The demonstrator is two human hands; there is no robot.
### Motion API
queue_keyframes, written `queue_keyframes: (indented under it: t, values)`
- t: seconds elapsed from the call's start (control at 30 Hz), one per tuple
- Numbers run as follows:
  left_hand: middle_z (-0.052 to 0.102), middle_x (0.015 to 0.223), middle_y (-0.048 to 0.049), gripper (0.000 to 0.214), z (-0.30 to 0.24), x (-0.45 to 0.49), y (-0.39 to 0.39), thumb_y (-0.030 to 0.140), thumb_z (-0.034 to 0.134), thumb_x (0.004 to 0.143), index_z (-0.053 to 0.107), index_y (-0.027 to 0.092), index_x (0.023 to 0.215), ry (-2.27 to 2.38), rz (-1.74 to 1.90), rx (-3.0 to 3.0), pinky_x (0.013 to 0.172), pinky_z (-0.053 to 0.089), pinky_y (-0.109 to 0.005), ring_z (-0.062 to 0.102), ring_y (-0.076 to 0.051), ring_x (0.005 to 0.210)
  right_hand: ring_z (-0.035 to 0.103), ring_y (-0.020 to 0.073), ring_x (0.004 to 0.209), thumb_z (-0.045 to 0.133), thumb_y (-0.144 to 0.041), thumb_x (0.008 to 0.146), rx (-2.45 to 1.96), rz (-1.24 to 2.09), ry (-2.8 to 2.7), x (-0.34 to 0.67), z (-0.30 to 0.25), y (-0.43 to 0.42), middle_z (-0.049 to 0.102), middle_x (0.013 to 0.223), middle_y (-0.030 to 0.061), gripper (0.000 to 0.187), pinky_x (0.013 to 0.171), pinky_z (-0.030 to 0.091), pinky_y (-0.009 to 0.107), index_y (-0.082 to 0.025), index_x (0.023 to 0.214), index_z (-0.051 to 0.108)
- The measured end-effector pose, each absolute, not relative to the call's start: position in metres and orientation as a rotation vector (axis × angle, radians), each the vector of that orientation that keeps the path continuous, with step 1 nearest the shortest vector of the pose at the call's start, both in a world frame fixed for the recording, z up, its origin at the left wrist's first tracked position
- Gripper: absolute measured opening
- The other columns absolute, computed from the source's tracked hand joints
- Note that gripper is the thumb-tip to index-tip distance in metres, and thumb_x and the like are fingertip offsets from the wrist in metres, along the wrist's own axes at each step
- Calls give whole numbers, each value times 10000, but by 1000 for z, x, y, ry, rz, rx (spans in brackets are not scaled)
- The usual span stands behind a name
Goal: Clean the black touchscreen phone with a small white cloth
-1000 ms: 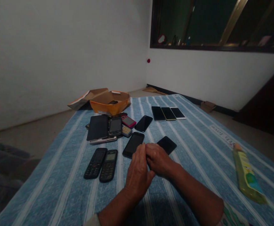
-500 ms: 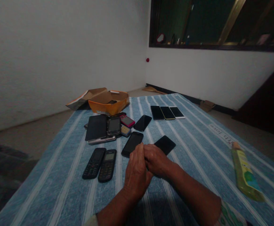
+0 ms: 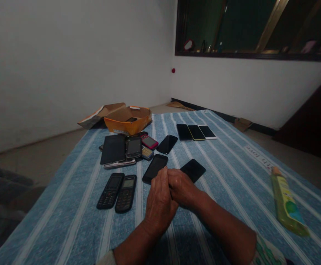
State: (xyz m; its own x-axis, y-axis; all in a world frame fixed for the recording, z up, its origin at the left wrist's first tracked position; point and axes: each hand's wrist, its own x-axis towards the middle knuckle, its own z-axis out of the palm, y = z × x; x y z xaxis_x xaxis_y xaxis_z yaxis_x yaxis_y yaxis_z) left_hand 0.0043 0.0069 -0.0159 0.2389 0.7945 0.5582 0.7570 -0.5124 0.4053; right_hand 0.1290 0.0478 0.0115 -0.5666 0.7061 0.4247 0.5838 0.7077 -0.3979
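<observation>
My left hand [image 3: 160, 200] and my right hand [image 3: 183, 187] are pressed together above the bed-like striped cloth. The left fingers lie close together against the curled right hand. The inside of both hands is hidden, so whatever they hold, if anything, cannot be made out. Just beyond them lie a dark smartphone [image 3: 154, 170] and another black smartphone [image 3: 193, 170], each partly covered by the hands. Left of my hands two black keypad phones [image 3: 110, 190] rest side by side. Farther off is a black smartphone [image 3: 167, 144] lying alone.
A pile of phones [image 3: 113, 149] sits at left, before an open orange box [image 3: 127, 123]. Three smartphones [image 3: 196, 132] lie in a row farther back. A bottle of yellow-green liquid [image 3: 289, 206] lies at right on the blue striped cloth [image 3: 232, 176]. Walls stand behind.
Almost nothing differs. Both hands stay pressed together in the same place, and the right forearm has shifted very slightly. The phones, box and bottle lie as before.
</observation>
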Motion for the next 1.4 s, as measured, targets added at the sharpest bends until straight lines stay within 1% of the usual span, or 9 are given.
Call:
queue_keyframes:
  t: [0.17,0.43,0.5,0.6,0.7,0.8,0.93,1.17,1.4]
  values:
    - [450,1392,-201,971,-14,6,5,114,591,703,41,159,1501,1563,1112,2388,953,482,-533,481,-369,1238,596,173,863,505,-16,793,-894,416,-2403,135,17,49,656,880,53,238,798,446,283,-156,900,665]
    - [442,1396,-213,951,-14,5,6,88,590,689,84,129,1494,1573,1089,2362,980,466,-526,475,-365,1244,570,184,796,503,-100,854,-1103,274,-2298,125,8,51,646,846,73,166,756,432,303,-139,872,663]
    - [446,1390,-216,956,-13,5,6,102,602,693,77,129,1492,1572,1087,2367,979,465,-533,473,-368,1246,568,179,799,507,-84,838,-1097,303,-2294,127,8,52,645,837,66,171,760,429,297,-146,867,663]
    - [464,1370,-210,980,-12,5,6,119,621,693,56,145,1493,1589,1060,2362,943,490,-531,483,-368,1235,573,170,809,494,-28,796,-987,383,-2360,134,14,52,647,820,50,231,767,427,281,-160,862,672]
    - [464,1375,-194,999,-12,5,7,118,623,691,35,175,1497,1587,1048,2361,934,497,-527,491,-358,1230,580,170,820,487,-14,795,-901,415,-2412,136,17,52,655,831,48,264,791,427,282,-171,878,682]
    - [460,1381,-187,1010,-14,5,7,101,617,685,24,183,1499,1599,1051,2356,948,492,-525,491,-353,1236,575,182,846,482,-29,815,-957,368,-2386,133,14,52,656,871,70,245,795,427,290,-149,904,677]
    - [465,1377,-188,1000,-14,6,7,106,624,692,34,168,1497,1612,1039,2358,962,484,-520,481,-354,1248,560,192,828,476,-35,816,-1046,316,-2351,131,12,52,645,859,89,221,772,431,297,-116,892,667]
    - [509,1329,-186,975,-12,6,7,170,657,725,51,166,1489,1625,1014,2359,897,520,-500,525,-346,1186,564,172,828,475,36,734,-871,429,-2529,146,29,52,656,829,52,308,785,428,270,-154,855,686]
    - [509,1330,-168,1002,-13,6,7,148,670,702,48,177,1487,1615,1002,2360,910,513,-492,516,-343,1196,535,174,807,488,-20,822,-1041,266,-2490,139,26,50,640,843,70,233,763,409,281,-129,901,678]
